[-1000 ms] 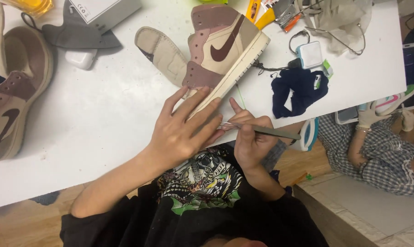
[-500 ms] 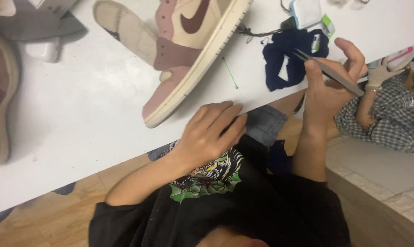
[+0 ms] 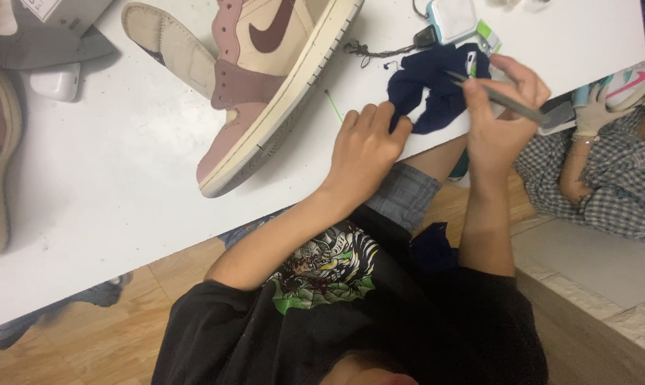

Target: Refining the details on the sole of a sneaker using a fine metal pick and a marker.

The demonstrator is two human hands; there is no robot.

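Cloth (image 3: pixel 436 89), dark navy and crumpled at the near edge of the white bench (image 3: pixel 109 207), looks mid-pickup, left hand (image 3: pixel 365 146) curled with fingertips on its fold, right hand (image 3: pixel 504 117) closed around a slim grey tool (image 3: pixel 504 103); next likely needs a firmer pinch; farther off lies a tan-and-mauve high-top sneaker (image 3: pixel 265 78).

A crumpled dark navy cloth (image 3: pixel 436 89) lies bunched at the upper right of the frame, near the white table's (image 3: pixel 123 207) front edge. A slim grey metal tool (image 3: pixel 504 102) slants across the cloth's right side, its tip over the cloth.
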